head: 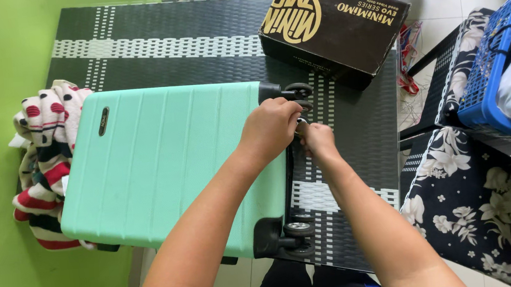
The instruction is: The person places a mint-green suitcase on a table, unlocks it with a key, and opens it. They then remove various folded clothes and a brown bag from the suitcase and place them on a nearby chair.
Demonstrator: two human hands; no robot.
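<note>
- Both hands meet at the wheeled end of the mint-green suitcase (pixel 165 170), near its upper corner.
- Left hand (pixel 271 127) is curled over the case's edge, fingers closed on something small and metallic at the rim; what it is cannot be made out.
- Right hand (pixel 319 141) sits just beside it, touching, fingers bent in toward the same spot; whether it pinches anything is hidden.
- Suitcase lies flat on the dark woven tabletop (pixel 197 38), shell closed, two black wheel pairs (pixel 300 235) sticking out at the end.
- Judging by this, work at the rim is under way, not finished.
- Spotted and striped cloth (pixel 47 155) lies bunched under the far end; a black cardboard box (pixel 331 26) sits beyond the hands.
- Blue laundry basket (pixel 495 61) rests on a floral chair (pixel 476 198) at the right.
</note>
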